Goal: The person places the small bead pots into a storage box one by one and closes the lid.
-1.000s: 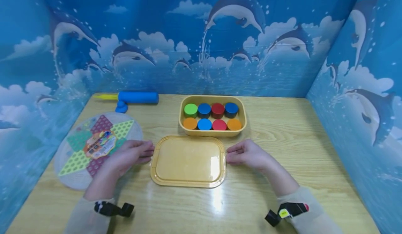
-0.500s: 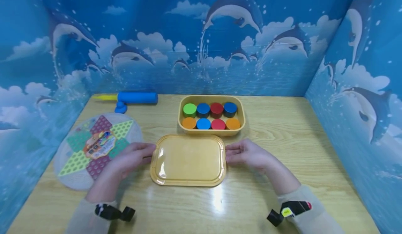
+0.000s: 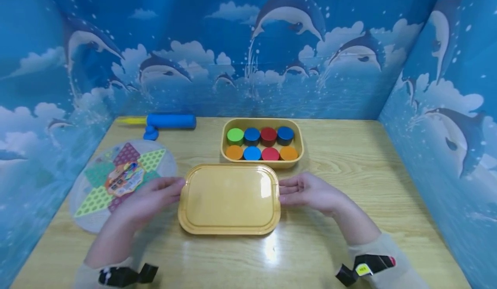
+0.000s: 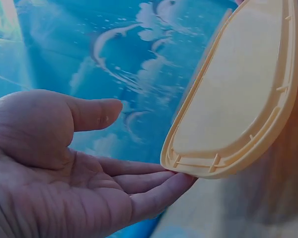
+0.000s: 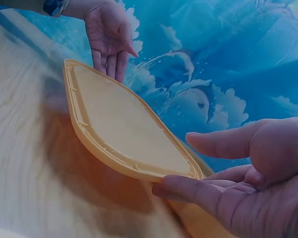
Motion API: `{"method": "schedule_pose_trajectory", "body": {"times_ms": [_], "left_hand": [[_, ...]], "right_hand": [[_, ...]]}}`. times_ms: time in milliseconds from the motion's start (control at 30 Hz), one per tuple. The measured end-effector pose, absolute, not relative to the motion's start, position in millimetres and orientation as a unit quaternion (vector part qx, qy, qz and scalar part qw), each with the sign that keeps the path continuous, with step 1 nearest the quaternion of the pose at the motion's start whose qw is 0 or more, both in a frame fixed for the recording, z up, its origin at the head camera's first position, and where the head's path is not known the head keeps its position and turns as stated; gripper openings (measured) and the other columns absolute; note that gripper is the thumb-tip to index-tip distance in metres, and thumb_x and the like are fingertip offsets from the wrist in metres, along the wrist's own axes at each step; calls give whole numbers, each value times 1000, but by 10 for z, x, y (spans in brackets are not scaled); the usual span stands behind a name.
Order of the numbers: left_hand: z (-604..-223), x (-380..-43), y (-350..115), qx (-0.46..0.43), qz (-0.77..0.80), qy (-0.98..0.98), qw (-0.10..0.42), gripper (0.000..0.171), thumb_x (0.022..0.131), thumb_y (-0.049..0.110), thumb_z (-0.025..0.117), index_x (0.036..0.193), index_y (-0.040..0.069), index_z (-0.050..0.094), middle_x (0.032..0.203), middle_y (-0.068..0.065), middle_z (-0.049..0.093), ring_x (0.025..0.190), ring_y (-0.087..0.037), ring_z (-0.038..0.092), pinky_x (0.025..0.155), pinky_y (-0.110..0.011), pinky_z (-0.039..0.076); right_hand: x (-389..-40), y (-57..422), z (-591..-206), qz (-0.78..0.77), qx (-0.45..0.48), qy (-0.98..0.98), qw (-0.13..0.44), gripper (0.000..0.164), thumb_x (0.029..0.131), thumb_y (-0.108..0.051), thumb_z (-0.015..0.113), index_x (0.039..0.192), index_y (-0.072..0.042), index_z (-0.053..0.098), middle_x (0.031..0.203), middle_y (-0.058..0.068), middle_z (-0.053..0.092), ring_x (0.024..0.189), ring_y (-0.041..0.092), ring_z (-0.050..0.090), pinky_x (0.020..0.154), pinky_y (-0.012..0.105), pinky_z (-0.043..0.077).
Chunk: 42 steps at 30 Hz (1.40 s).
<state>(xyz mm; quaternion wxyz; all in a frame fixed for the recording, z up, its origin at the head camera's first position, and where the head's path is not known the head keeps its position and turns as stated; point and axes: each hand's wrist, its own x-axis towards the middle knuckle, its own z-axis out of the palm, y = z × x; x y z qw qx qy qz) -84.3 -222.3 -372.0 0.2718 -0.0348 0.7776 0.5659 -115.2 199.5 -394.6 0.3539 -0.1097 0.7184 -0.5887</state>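
A flat, yellowish plastic lid (image 3: pixel 229 200) with rounded corners is held up off the table between my two hands. The ridged rim on its underside shows in the left wrist view. My left hand (image 3: pixel 151 200) supports the left edge on nearly straight fingertips, with the thumb (image 4: pixel 97 114) standing apart from it. At the opposite edge, my right hand (image 3: pixel 312 194) touches the lid with extended fingers; its thumb (image 5: pixel 223 144) is also off the lid. Just behind stands a matching yellow tub (image 3: pixel 264 164) holding several round pieces with green, blue, red and orange tops.
A round translucent game board (image 3: pixel 95 153) with a coloured star lies at the left, partly under my left forearm. Behind it rests a blue pump (image 3: pixel 171 120) with a yellow tip. Dolphin-printed curtains (image 3: pixel 240 64) border the table (image 3: pixel 341 146).
My fingers have come against the lid's edges, and the lid has risen from the table, shifting slightly left. The tub and game board stay in place.
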Motion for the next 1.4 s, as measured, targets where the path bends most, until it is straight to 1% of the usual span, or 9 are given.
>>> {"method": "schedule_pose_trajectory", "body": {"times_ms": [200, 433, 667, 800, 933, 1067, 1233, 1333, 1400], "left_hand": [[-3440, -900, -2188, -7, 552, 798, 240, 73, 114, 39, 51, 160, -13, 26, 163, -31, 33, 145, -44, 44, 122, -57, 35], [-3226, -1049, -2013, 22, 556, 803, 214, 76, 114, 38, 49, 164, -8, 16, 172, -26, 15, 156, -43, 21, 121, -61, 35], [-3127, -1313, -1788, 9, 583, 785, 211, 76, 114, 37, 50, 169, 3, 11, 172, -20, 23, 156, -36, 28, 126, -57, 29], [-3085, -1474, -1687, 10, 602, 775, 195, 76, 114, 36, 50, 169, 4, 8, 174, -15, 15, 158, -33, 23, 127, -57, 28], [-3074, -1626, -1593, -5, 598, 780, 182, 80, 113, 40, 51, 169, 6, 5, 176, -10, 7, 160, -28, 16, 128, -54, 27], [-3116, -1766, -1482, -31, 599, 783, 163, 82, 111, 46, 53, 170, 7, 10, 176, -10, 11, 160, -27, 16, 128, -51, 27], [-3212, -1900, -1370, -57, 615, 771, 152, 82, 111, 45, 54, 171, 12, 9, 177, -6, 8, 161, -27, 12, 129, -49, 25], [-3263, -1962, -1323, -69, 614, 770, 159, 82, 111, 45, 53, 170, 9, 8, 177, -8, 7, 161, -28, 10, 130, -48, 23], [-3281, -1999, -1296, -72, 609, 773, 161, 80, 111, 47, 53, 169, 6, 15, 176, -10, 13, 160, -29, 13, 129, -49, 24]], "right_hand": [[-1206, 2066, -3683, -588, -145, 726, 325, 59, 102, -13, 74, 151, 9, 49, 144, 20, 63, 132, 32, 62, 105, 40, 57], [-1360, 2162, -3421, -604, -172, 725, 282, 65, 104, -10, 70, 156, 13, 38, 151, 26, 53, 140, 36, 53, 105, 39, 55], [-1533, 2217, -3280, -623, -150, 728, 243, 66, 107, -5, 62, 160, 14, 26, 165, 27, 33, 148, 37, 42, 111, 41, 49], [-1655, 2209, -3240, -646, -125, 719, 224, 64, 110, -3, 56, 162, 11, 22, 171, 21, 22, 152, 33, 35, 114, 36, 46], [-1762, 2184, -3219, -660, -95, 717, 206, 65, 113, -10, 52, 164, 8, 16, 173, 20, 18, 155, 31, 31, 118, 35, 44], [-1850, 2130, -3247, -664, -59, 723, 184, 69, 114, -18, 53, 166, 4, 15, 175, 16, 12, 157, 28, 28, 123, 36, 38], [-1931, 2093, -3339, -661, -16, 732, 163, 67, 112, -23, 57, 165, 2, 24, 174, 14, 20, 156, 25, 30, 124, 38, 37], [-1954, 2112, -3378, -646, -4, 746, 158, 65, 113, -26, 56, 164, 1, 27, 172, 15, 24, 155, 25, 31, 123, 38, 38], [-1963, 2130, -3376, -640, 0, 753, 150, 65, 113, -27, 55, 164, 2, 27, 171, 17, 25, 155, 25, 32, 123, 38, 38]]}}
